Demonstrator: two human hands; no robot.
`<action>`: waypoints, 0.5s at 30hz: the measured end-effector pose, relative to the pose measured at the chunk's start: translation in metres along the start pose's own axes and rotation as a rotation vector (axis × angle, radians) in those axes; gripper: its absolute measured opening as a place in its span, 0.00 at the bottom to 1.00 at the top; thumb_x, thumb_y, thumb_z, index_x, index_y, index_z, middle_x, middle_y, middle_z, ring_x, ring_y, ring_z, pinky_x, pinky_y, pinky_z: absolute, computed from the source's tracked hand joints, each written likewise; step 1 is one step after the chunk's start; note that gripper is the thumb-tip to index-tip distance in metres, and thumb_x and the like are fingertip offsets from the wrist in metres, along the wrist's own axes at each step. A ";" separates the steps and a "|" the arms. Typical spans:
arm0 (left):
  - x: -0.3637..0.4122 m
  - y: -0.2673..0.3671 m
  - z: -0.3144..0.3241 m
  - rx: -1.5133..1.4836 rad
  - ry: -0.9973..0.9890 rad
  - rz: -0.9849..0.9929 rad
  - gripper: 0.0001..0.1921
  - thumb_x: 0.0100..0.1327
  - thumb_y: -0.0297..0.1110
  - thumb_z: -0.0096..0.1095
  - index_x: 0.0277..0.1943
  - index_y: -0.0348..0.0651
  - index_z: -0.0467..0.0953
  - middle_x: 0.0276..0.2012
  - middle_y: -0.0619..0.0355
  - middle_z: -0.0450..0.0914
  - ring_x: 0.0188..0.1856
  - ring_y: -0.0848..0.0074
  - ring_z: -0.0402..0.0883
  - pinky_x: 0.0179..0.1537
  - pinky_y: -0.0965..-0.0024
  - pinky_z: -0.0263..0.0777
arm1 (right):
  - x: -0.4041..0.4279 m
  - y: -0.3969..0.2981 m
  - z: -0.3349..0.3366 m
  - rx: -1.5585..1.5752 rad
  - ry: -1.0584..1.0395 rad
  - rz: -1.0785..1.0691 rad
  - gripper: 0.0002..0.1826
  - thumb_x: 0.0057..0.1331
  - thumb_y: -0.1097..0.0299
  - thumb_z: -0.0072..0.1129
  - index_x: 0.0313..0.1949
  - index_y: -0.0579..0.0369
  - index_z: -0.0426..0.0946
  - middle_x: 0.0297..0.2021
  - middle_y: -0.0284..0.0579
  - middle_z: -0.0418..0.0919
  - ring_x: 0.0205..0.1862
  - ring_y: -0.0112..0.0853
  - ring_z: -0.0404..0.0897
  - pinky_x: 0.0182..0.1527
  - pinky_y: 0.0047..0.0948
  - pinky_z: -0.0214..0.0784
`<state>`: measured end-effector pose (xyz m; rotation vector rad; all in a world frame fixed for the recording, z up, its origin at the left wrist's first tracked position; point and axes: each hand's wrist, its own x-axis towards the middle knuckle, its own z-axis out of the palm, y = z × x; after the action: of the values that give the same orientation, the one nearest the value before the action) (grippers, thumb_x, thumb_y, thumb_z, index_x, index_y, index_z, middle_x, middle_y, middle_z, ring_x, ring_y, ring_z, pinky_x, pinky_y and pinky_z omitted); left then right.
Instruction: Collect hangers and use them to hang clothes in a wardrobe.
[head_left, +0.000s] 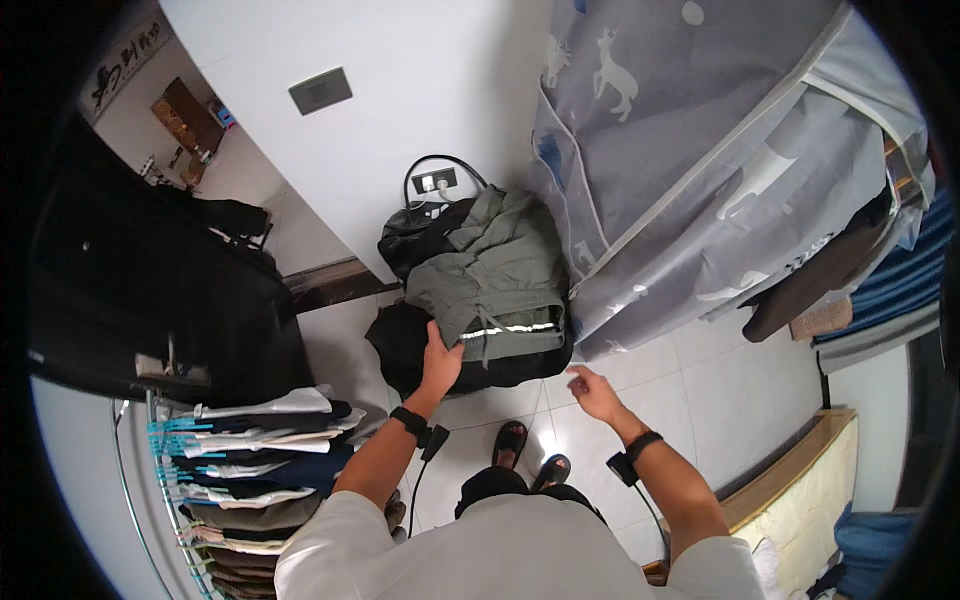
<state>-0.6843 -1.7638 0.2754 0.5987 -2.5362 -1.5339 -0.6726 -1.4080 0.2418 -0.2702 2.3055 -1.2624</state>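
Observation:
A grey garment with a drawstring waistband (506, 232) lies spread over a heap of black clothing (409, 334), with its waist opening towards me. A bright reflective strip shows inside that opening. My left hand (441, 367) is at the left end of the waistband, its thumb and fingers in a V against the cloth. Whether it pinches the fabric cannot be made out. My right hand (596, 395) hovers off the heap's front right corner, holding nothing, its index finger stretched out and the other fingers partly curled. What supports the heap is hidden.
Behind the heap, a wall socket (435, 181) has plugs in it. A grey fabric wardrobe cover (675, 150) rises at the right. Clothes on hangers (255, 450) crowd a rail at my left, below a black door (150, 285). A wood-edged bed (795, 472) stands lower right.

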 end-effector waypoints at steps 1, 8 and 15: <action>-0.015 0.016 -0.007 -0.044 -0.058 0.030 0.30 0.64 0.30 0.62 0.66 0.35 0.60 0.55 0.33 0.78 0.59 0.44 0.77 0.58 0.57 0.69 | 0.008 -0.011 0.000 -0.006 0.069 -0.065 0.24 0.63 0.76 0.56 0.61 0.55 0.70 0.41 0.54 0.84 0.42 0.44 0.84 0.48 0.38 0.76; -0.101 0.087 -0.050 -0.044 -0.119 0.257 0.28 0.61 0.31 0.68 0.62 0.34 0.66 0.51 0.38 0.81 0.57 0.51 0.81 0.56 0.62 0.72 | 0.028 -0.136 0.007 -0.219 0.285 -0.537 0.43 0.57 0.67 0.68 0.72 0.47 0.59 0.67 0.54 0.63 0.68 0.53 0.62 0.68 0.48 0.56; -0.165 0.153 -0.069 -0.162 -0.184 0.410 0.25 0.63 0.30 0.66 0.61 0.34 0.67 0.52 0.47 0.81 0.55 0.70 0.78 0.58 0.67 0.69 | -0.006 -0.138 0.002 -0.260 0.115 -0.574 0.43 0.57 0.66 0.65 0.72 0.49 0.59 0.57 0.55 0.74 0.61 0.53 0.72 0.62 0.43 0.65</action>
<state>-0.5540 -1.6934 0.4588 -0.0858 -2.4194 -1.6715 -0.6747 -1.4831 0.3574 -1.0336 2.5915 -1.2439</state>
